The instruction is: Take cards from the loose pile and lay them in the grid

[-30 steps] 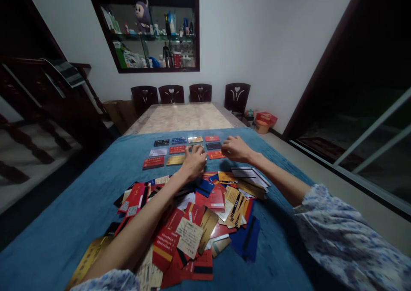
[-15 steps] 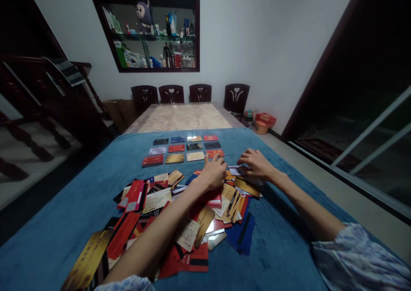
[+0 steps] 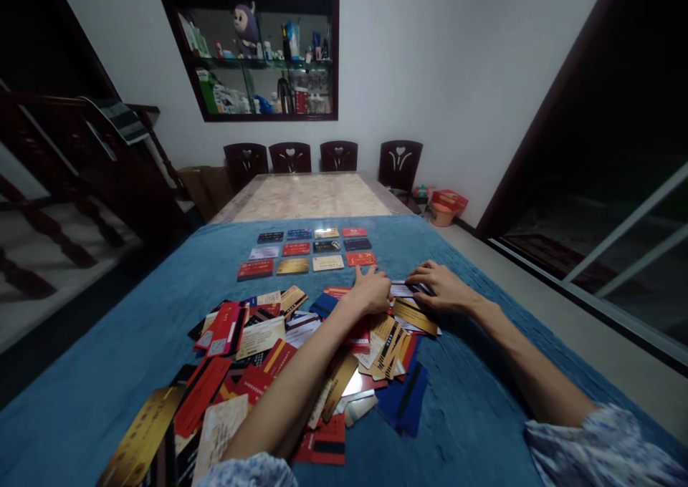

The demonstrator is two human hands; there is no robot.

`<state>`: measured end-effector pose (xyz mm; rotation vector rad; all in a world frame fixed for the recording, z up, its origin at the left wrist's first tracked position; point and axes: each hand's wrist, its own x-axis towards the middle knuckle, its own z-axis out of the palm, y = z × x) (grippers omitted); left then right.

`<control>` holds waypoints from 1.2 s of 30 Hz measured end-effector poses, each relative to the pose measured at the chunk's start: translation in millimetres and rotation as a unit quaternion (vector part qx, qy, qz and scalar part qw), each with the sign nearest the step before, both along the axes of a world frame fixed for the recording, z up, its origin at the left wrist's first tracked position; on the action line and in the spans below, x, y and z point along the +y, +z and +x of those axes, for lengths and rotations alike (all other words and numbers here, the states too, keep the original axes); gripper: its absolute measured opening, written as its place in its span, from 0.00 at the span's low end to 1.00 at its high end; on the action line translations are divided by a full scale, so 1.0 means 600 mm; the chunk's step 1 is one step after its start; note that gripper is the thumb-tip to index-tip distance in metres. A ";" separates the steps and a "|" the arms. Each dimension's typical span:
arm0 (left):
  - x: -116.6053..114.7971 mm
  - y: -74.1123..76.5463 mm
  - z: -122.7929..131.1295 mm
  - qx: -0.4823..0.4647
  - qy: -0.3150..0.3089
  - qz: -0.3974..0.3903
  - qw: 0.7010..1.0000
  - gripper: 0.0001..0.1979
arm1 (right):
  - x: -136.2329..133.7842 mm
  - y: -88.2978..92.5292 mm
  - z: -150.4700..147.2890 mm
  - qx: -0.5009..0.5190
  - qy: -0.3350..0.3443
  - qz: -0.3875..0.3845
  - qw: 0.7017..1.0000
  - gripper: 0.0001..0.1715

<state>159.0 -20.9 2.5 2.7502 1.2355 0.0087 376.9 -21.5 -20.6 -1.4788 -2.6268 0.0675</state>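
A loose heap of bank-style cards (image 3: 261, 336), red, gold, blue and white, spreads in front of me, many overlapping. My left hand (image 3: 370, 291) rests on the heap's far side, fingers apart, one reaching toward the red card (image 3: 361, 258) at the near right of the laid-out cards. Beside it, my right hand (image 3: 443, 286) bends its fingers over a dark-edged card (image 3: 421, 287) at the heap's far right. Between the hands lies a whitish card (image 3: 401, 289). A gold card (image 3: 415, 315) sits just below the right hand.
Three neat rows of cards, with a gold one (image 3: 293, 266) in the nearest row, lie beyond the heap. A blue cloth (image 3: 467, 408) covers the near table; the stone-patterned tabletop (image 3: 312, 195) shows farther off. Dark chairs (image 3: 400, 161) stand at the far end.
Both hands have moved slightly right and nearer to me, the left with fingers more spread. The red card by my left hand is now uncovered. The view has shifted slightly.
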 end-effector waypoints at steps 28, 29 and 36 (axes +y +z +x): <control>0.033 -0.048 -0.013 -0.174 0.023 0.063 0.983 0.13 | 0.027 -0.066 0.027 0.171 -0.013 0.118 0.978 0.17; 0.035 -0.049 -0.013 -0.184 0.029 0.061 0.980 0.13 | 0.027 -0.068 0.025 0.177 -0.022 0.118 0.977 0.16; 0.042 -0.052 -0.013 -0.220 0.081 0.034 0.972 0.13 | 0.028 -0.069 0.019 0.197 -0.063 0.105 0.973 0.12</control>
